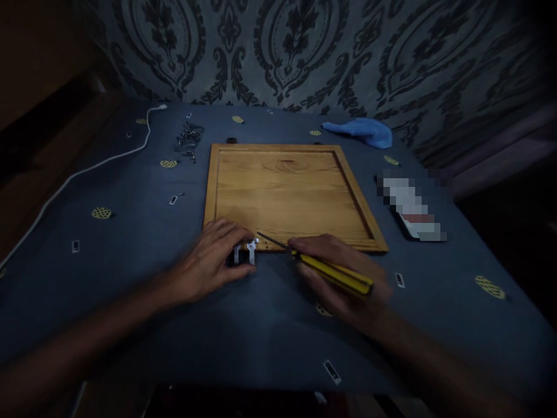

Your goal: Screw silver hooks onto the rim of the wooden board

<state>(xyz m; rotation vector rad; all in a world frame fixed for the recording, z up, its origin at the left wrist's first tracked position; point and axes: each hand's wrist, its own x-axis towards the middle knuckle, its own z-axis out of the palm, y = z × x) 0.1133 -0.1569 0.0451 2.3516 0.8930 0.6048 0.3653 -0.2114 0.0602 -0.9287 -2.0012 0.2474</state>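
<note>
A single head-worn camera looks forward and down across the counter (130, 220), close above the wooden board (287, 191). It faces the patterned wall (304, 52) behind.

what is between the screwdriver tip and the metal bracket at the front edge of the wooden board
Nothing visible. The screwdriver in the right hand points its thin shaft across a bare strip of the wooden board toward the metal bracket, which the left hand steadies from the other side.

A blue cloth (361, 131) and white cable (87, 170) lie apart.
</note>
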